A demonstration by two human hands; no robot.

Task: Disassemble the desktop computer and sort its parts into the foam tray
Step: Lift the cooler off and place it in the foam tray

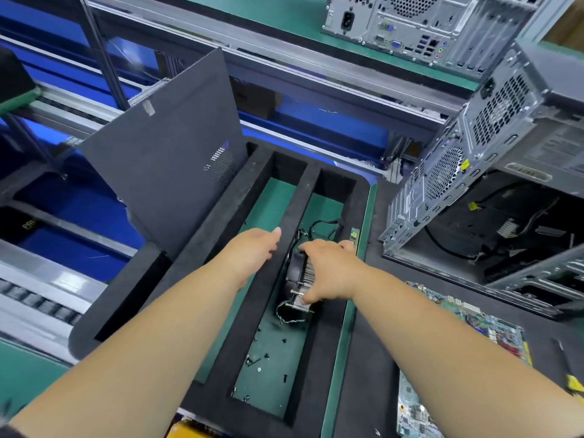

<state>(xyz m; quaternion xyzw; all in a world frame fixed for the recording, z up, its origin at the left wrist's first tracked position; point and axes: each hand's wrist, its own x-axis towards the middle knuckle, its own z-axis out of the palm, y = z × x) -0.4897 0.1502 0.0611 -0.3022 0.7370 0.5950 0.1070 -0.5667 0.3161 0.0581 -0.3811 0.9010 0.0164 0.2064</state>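
A black foam tray (pixel 218 349) with long slots lies in front of me. My right hand (pixel 328 270) grips a CPU cooler (pixel 298 279), a black fan on silver fins with spring screws, inside the right-hand slot. Its thin wires trail below it. My left hand (pixel 252 252) hovers over the divider beside it, fingers relaxed and holding nothing. Several small black screws (pixel 265 361) lie on the slot's green floor. The opened computer case (pixel 474 197) lies on its side at the right. A bare motherboard (pixel 455 358) rests on the dark mat below the case.
A dark grey side panel (pixel 170 159) stands upright in the tray's left slot. A second tower (pixel 426 26) sits on the shelf behind. A narrow green card (pixel 355 237) stands at the tray's right rim. A yellow-handled tool (pixel 573 382) lies at the far right.
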